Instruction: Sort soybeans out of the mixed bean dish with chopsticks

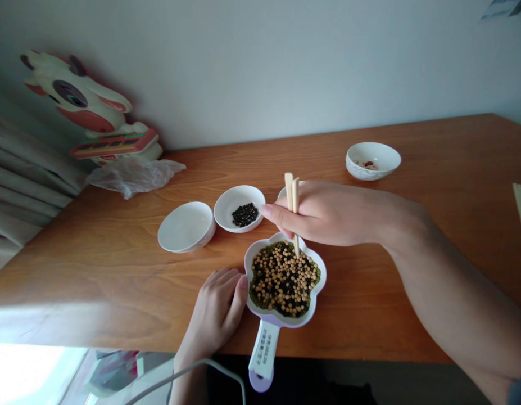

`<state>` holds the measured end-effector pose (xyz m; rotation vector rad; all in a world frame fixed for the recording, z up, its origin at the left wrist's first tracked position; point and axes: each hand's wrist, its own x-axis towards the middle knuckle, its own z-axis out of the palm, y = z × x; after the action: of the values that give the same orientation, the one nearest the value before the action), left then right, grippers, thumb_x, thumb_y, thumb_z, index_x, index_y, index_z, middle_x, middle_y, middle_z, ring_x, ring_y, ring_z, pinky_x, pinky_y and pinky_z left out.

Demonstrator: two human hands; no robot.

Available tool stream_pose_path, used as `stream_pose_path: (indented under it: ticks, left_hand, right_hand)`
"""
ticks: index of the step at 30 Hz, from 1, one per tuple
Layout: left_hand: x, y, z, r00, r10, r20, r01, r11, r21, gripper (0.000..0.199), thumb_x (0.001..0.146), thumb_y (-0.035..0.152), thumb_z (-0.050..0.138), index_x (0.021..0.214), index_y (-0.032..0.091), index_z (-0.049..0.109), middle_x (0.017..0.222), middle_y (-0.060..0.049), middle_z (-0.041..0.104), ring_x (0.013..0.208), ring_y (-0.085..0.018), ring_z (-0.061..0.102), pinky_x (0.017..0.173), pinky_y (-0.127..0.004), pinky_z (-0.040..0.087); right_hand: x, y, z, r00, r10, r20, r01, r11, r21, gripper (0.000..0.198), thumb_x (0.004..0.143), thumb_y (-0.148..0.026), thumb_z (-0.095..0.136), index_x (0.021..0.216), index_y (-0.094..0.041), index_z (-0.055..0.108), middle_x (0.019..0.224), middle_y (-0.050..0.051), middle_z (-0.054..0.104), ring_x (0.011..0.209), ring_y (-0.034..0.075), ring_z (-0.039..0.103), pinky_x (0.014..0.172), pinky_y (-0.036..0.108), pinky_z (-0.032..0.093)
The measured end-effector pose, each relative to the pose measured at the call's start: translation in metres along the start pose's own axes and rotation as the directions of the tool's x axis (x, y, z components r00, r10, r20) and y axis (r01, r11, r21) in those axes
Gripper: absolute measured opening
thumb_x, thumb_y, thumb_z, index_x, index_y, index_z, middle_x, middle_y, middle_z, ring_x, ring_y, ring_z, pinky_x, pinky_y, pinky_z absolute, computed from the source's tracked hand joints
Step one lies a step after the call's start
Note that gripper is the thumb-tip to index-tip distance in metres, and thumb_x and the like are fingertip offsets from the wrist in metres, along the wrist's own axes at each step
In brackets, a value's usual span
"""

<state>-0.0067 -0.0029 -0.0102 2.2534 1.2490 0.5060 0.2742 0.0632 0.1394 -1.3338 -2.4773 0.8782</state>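
A white and lilac flower-shaped scoop stands near the table's front edge, its labelled handle jutting past it. Small tan beans lie mixed with black and green ones in the scoop. My left hand rests at its left side, fingers curled and partly hidden, thumb against the rim. Above the scoop, my right hand is closed around a pair of wooden chopsticks, their tips among the beans. Just left of that hand is a white bowl of black beans. Another white bowl is mostly hidden behind my right hand.
A white bowl with nothing visible in it stands at left. Farther back right is a bowl with a few reddish bits. A cow-shaped toy keyboard and a plastic bag occupy the back left. A cable crosses my left forearm.
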Motion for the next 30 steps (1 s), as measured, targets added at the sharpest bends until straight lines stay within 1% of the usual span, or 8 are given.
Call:
stream_pose_path:
  ticks: [3,4,8,12,17,21,25,30]
  left_hand:
    - [0.000,0.000,0.000,1.000,0.002,-0.003,-0.002,1.000,-0.004,0.039,0.112,0.033,0.035,0.076,0.021,0.044,0.077,-0.003,0.058,0.073,-0.019,0.051,0.074,-0.035,0.039]
    - [0.000,0.000,0.000,1.000,0.002,-0.004,-0.002,1.000,-0.004,0.039,0.112,0.032,0.035,0.076,0.021,0.044,0.076,-0.003,0.058,0.073,-0.019,0.051,0.074,-0.035,0.039]
    - [0.001,0.000,0.000,1.000,0.000,0.005,0.000,1.000,-0.002,0.039,0.112,0.033,0.035,0.076,0.022,0.044,0.077,-0.004,0.059,0.074,-0.019,0.052,0.075,-0.035,0.039]
    - [0.001,0.000,0.000,1.000,0.006,0.008,-0.006,1.000,0.002,0.040,0.112,0.034,0.034,0.076,0.022,0.045,0.077,-0.004,0.059,0.073,-0.020,0.052,0.074,-0.035,0.040]
    - [0.001,0.000,-0.001,1.000,0.013,0.003,-0.013,1.000,0.001,0.039,0.112,0.032,0.035,0.075,0.022,0.045,0.076,-0.004,0.059,0.073,-0.020,0.052,0.074,-0.034,0.040]
    - [0.001,0.001,-0.001,1.000,0.012,-0.005,-0.012,1.000,0.007,0.039,0.111,0.031,0.036,0.075,0.022,0.045,0.076,-0.004,0.059,0.073,-0.019,0.052,0.073,-0.034,0.040]
    - [0.002,0.002,-0.001,1.000,0.015,-0.002,-0.015,1.000,0.007,0.039,0.112,0.032,0.036,0.075,0.022,0.044,0.076,-0.004,0.059,0.073,-0.019,0.051,0.074,-0.034,0.040]
    - [0.001,0.004,-0.003,1.000,0.010,0.002,-0.010,1.000,-0.002,0.039,0.112,0.032,0.035,0.075,0.021,0.044,0.077,-0.004,0.059,0.074,-0.020,0.050,0.074,-0.035,0.038]
  right_hand:
    - [0.000,-0.003,0.002,0.999,-0.051,0.015,0.052,0.997,-0.056,0.054,0.110,-0.049,0.032,0.073,-0.020,0.060,0.074,0.005,0.067,0.069,0.018,0.056,0.073,0.035,0.036]
    - [0.000,-0.004,0.003,0.998,-0.050,0.028,0.052,0.996,-0.071,0.053,0.110,-0.049,0.033,0.074,-0.020,0.060,0.075,0.004,0.067,0.069,0.018,0.056,0.072,0.035,0.036]
    - [-0.004,-0.006,0.001,0.997,0.041,0.065,-0.037,0.997,-0.070,0.059,0.107,-0.060,0.033,0.079,-0.021,0.068,0.081,0.006,0.071,0.073,0.020,0.060,0.070,0.035,0.036]
    - [-0.008,-0.011,-0.003,0.987,0.129,0.100,-0.128,0.992,-0.016,0.070,0.103,-0.073,0.030,0.077,-0.023,0.071,0.075,0.004,0.071,0.068,0.020,0.062,0.066,0.034,0.037]
    - [-0.008,-0.014,-0.005,0.977,0.147,0.155,-0.151,0.988,0.013,0.070,0.099,-0.077,0.036,0.070,-0.023,0.070,0.070,0.004,0.071,0.063,0.019,0.062,0.062,0.033,0.037]
    - [-0.010,-0.011,-0.008,0.975,0.175,0.135,-0.180,0.983,0.028,0.071,0.100,-0.076,0.034,0.074,-0.023,0.073,0.069,0.004,0.071,0.059,0.018,0.060,0.060,0.034,0.037]
    - [-0.013,-0.009,-0.011,0.981,0.157,0.116,-0.169,0.981,0.100,0.074,0.100,-0.079,0.031,0.075,-0.023,0.073,0.075,0.003,0.072,0.065,0.018,0.063,0.062,0.033,0.039]
    - [-0.010,-0.010,-0.006,0.983,0.142,0.113,-0.151,0.985,0.081,0.077,0.099,-0.081,0.026,0.081,-0.022,0.072,0.067,0.003,0.067,0.057,0.017,0.057,0.060,0.034,0.036]
